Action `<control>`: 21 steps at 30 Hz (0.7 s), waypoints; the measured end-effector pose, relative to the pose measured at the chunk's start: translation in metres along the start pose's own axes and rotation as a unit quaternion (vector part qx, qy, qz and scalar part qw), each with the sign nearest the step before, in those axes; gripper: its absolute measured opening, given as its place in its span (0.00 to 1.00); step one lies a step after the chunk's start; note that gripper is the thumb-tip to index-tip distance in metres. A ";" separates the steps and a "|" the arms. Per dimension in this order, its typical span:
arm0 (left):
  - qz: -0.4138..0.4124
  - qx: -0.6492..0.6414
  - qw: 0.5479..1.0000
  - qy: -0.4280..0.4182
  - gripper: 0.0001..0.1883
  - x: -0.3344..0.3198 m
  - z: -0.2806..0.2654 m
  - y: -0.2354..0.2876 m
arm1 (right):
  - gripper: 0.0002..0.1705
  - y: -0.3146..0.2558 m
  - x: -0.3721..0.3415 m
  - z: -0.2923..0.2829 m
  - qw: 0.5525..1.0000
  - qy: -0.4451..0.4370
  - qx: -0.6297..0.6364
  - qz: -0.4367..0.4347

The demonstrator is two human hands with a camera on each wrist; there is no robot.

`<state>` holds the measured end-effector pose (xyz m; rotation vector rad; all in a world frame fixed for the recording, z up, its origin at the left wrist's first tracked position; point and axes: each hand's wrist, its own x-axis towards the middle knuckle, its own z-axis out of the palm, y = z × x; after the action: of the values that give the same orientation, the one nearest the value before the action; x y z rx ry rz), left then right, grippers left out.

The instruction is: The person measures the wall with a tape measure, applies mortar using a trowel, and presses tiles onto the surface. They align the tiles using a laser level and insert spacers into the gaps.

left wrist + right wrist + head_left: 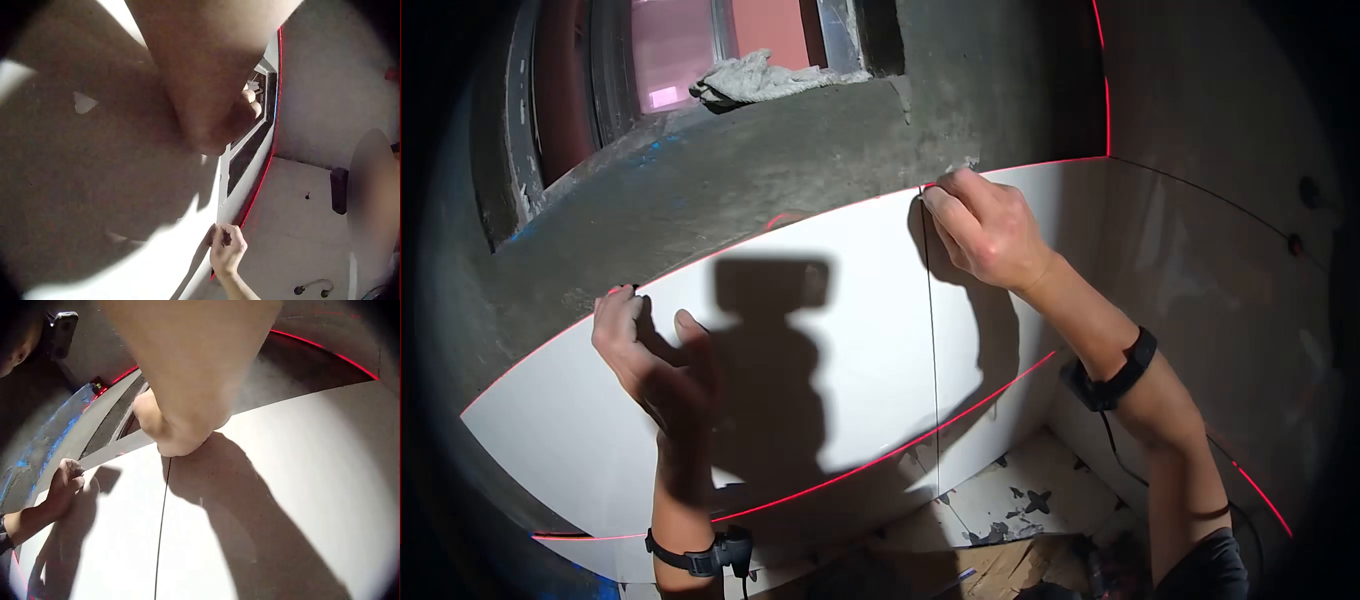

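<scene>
Large white tiles (pixel 870 270) stand against the wall, parted by a thin dark upright joint (pixel 933 370). My right hand (pixel 995 230) is at the top of this joint, thumb and fingers curled together in a pinch. A small dark piece (pixel 227 237) shows within those fingers in the left wrist view; its kind cannot be made out. Toward the left end of the tile's top edge, my left hand (pixel 645 355) has its fingertips right at the edge and its thumb held apart. The right wrist view also shows the left hand (pixel 62 487), while the right fingertips are hidden there.
A red laser line (pixel 840 470) crosses the tiles low down, and another follows their top edge. Above is grey plaster (pixel 820 155) with a window holding a crumpled rag (pixel 750 80) on its sill. Cardboard (pixel 1010 570) lies on the patterned floor (pixel 990 490). A side wall (pixel 1220 270) stands right.
</scene>
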<state>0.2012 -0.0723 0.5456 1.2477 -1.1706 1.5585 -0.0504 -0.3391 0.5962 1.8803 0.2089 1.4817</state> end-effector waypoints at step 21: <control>0.009 -0.009 1.000 0.019 0.25 0.001 0.002 -0.003 | 0.15 0.010 0.005 0.000 0.999 -0.018 0.014 -0.036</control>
<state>0.2044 -0.0739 0.5470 1.1949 -1.1724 1.5749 -0.0513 -0.3433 0.6064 1.8996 0.2796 1.4019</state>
